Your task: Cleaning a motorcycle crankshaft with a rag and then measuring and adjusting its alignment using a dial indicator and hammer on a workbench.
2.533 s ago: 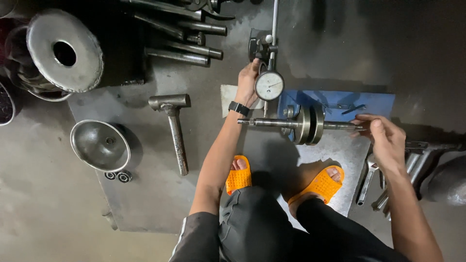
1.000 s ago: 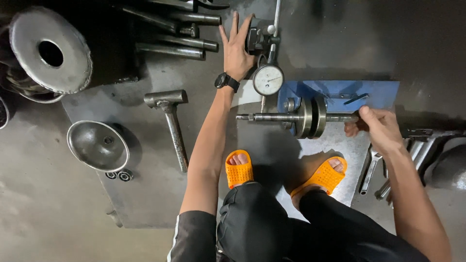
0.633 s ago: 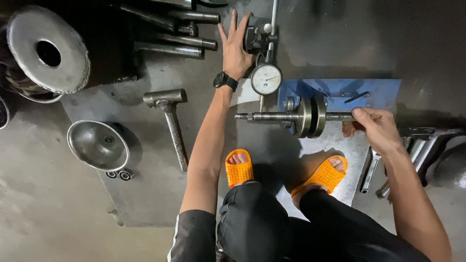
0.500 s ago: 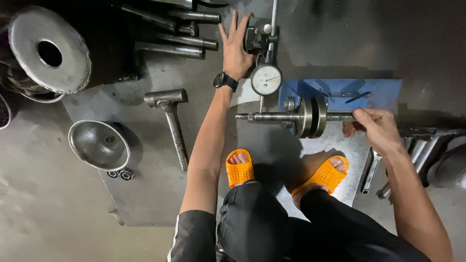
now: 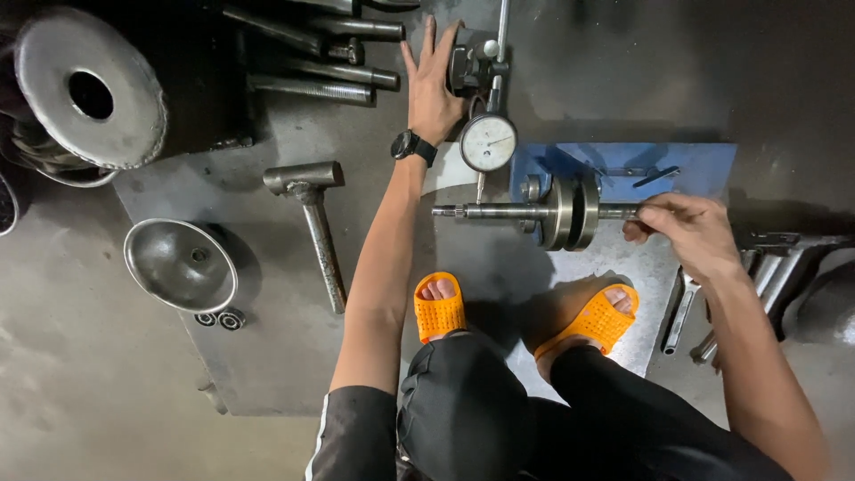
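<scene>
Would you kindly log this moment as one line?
left hand: flat beside dial gauge | right hand: pinching shaft end | shaft: level on blue stand | hammer: untouched

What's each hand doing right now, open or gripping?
Left hand: open, fingers spread, flat beside the dial gauge stand.
Right hand: fingers closed on the right end of the crankshaft.
</scene>
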